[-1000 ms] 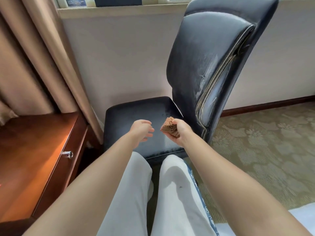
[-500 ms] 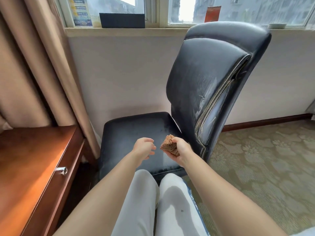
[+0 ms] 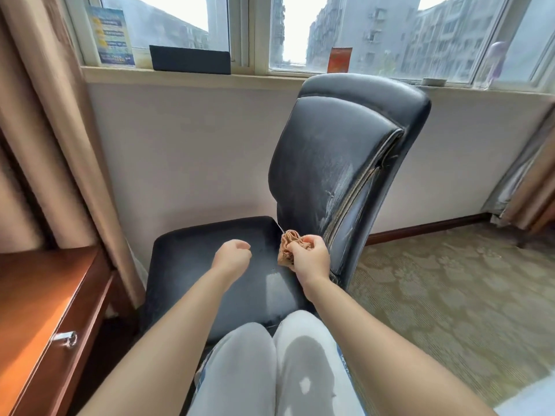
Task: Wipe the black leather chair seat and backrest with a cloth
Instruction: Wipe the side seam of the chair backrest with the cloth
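Bunched in the right hand [image 3: 310,259], a small brown cloth [image 3: 289,246] is held by curled fingers just above the black leather chair seat [image 3: 210,244], close to the foot of the backrest [image 3: 333,163]. The left hand [image 3: 232,258] hovers over the seat, fingers loosely curled and holding nothing. From the head view, pale smears show low on the backrest. A cloth wadded this tightly would likely touch only a narrow strip, leaving streaks, and it could snag the split seam [image 3: 360,187] along the backrest's edge.
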Available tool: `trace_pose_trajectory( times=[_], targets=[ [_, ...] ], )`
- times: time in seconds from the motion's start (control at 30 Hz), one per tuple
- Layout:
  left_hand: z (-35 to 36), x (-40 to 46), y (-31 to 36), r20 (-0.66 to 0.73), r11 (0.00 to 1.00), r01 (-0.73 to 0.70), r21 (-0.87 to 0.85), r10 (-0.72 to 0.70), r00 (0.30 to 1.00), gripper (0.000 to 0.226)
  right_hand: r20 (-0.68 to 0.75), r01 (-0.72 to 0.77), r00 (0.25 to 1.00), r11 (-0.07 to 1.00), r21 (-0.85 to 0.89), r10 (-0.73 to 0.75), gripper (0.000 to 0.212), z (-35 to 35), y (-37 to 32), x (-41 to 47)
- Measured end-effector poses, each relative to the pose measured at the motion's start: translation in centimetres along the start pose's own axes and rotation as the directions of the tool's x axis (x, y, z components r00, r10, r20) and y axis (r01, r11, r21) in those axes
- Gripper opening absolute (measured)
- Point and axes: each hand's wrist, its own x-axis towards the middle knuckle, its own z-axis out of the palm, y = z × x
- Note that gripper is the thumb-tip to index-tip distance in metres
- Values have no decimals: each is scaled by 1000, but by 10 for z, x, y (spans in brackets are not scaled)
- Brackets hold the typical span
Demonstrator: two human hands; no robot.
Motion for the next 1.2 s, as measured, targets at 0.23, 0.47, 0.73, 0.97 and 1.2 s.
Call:
trace_pose_trajectory(
  times=[0.23,0.47,0.73,0.97,1.2],
  targets=[
    [19,6,27,57,994,-100,33,98,994,38,-185,280,935,951,-133,-301,17,-47,-19,14],
    [52,12,65,105,973,-229,-12,229,968,40,-382,381,838,919,-102,-390,14,-82,-49,44],
    [83,30,122,166,910,-406,-87,415,895,60,-349,486,796,866,-119,-495,19,-94,-73,80],
    [106,44,155,130,809,-572,-138,587,799,69,-347,598,712,786,-156,-610,23,-107,-92,105],
    [122,60,165,174,718,-694,-50,690,702,96,-396,669,583,696,-262,-709,26,-118,-108,116]
  ],
)
